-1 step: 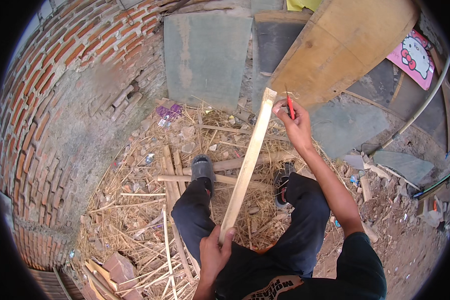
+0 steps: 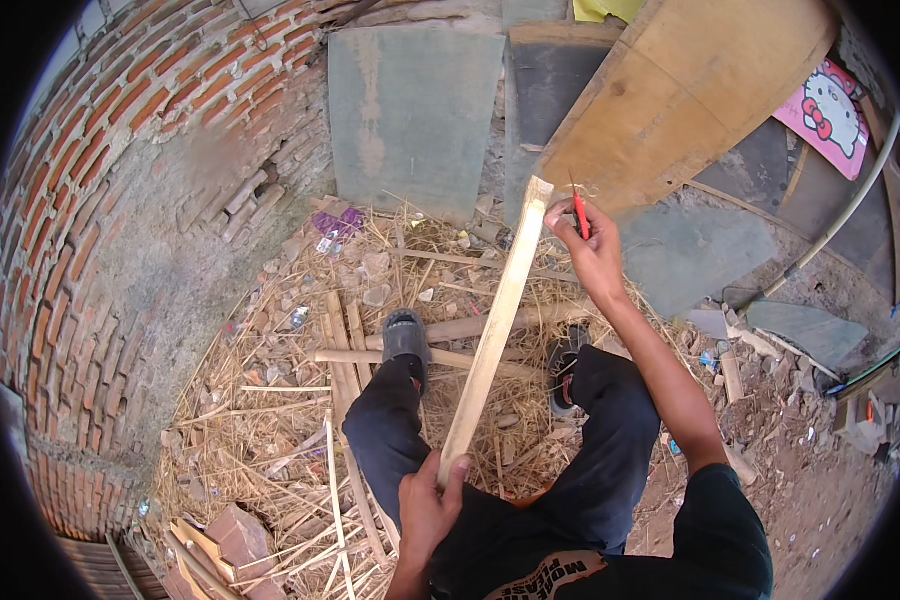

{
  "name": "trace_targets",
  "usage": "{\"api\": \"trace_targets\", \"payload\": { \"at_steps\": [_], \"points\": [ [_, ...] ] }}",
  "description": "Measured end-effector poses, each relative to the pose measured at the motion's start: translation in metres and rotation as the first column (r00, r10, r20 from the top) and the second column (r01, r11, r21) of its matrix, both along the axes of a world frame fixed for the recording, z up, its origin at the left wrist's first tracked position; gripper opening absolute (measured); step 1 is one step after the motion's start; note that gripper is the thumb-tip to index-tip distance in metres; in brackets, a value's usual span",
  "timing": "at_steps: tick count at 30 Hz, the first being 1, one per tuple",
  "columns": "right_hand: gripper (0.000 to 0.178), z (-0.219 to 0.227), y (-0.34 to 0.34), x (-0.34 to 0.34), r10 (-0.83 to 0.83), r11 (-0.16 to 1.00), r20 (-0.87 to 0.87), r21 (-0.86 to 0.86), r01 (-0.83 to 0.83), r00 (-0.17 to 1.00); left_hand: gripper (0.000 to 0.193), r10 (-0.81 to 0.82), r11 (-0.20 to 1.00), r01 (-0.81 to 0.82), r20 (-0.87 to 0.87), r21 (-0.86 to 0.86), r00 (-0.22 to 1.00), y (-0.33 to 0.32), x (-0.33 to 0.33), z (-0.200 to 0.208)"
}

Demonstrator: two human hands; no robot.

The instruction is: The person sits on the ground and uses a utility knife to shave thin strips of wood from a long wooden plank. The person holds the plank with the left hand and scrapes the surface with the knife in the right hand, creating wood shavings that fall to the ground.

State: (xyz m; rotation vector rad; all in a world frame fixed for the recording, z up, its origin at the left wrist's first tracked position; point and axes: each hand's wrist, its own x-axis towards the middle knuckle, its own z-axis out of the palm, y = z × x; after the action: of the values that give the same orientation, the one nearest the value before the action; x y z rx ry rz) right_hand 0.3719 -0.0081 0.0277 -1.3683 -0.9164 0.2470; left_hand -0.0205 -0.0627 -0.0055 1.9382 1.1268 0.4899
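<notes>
A long pale strip of split bamboo (image 2: 497, 330) slants up from my lap, its thicker jointed end at the top. My left hand (image 2: 431, 505) is closed round its lower end. Beside the upper end, my right hand (image 2: 595, 248) grips a small red-handled knife (image 2: 581, 215), whose thin dark blade points upward. The knife's blade stands apart from the strip, with a fine curled shaving close to it. Part of the knife handle is hidden by my fingers.
Straw-like shavings and bamboo strips (image 2: 335, 490) litter the ground around my shoes (image 2: 404, 335). A brick wall (image 2: 70, 300) rises on the left. Grey sheets (image 2: 415, 120) and a brown board (image 2: 690, 95) lean at the back. A pale pipe (image 2: 835, 225) slants at right.
</notes>
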Motion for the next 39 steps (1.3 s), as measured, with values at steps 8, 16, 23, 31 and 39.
{"api": "trace_targets", "payload": {
  "at_steps": [8,16,23,31,39],
  "points": [
    [0.012,0.002,0.003,-0.011,-0.067,0.998,0.109,0.029,0.064,0.992,0.031,0.020,1.000,-0.020,0.008,0.004,1.000,0.002,-0.005,-0.010],
    [0.004,-0.002,0.006,0.003,0.110,0.993,-0.174,0.069,-0.099,0.979,0.027,-0.013,0.994,0.020,0.066,-0.104,0.998,0.004,-0.009,-0.006],
    [0.007,-0.005,0.002,0.013,0.300,0.953,-0.492,0.190,-0.236,0.817,0.029,0.012,0.966,0.026,0.143,-0.259,0.990,0.005,-0.013,-0.010],
    [0.011,-0.008,0.002,0.016,0.353,0.935,-0.559,0.197,-0.294,0.750,0.030,0.062,0.894,0.030,0.191,-0.446,0.980,0.009,-0.016,-0.011],
    [0.027,0.011,-0.025,-0.018,0.229,0.916,0.128,-0.364,-0.169,0.965,0.031,0.132,0.916,-0.023,0.244,-0.401,0.961,0.011,-0.017,-0.013]
  ]
}}
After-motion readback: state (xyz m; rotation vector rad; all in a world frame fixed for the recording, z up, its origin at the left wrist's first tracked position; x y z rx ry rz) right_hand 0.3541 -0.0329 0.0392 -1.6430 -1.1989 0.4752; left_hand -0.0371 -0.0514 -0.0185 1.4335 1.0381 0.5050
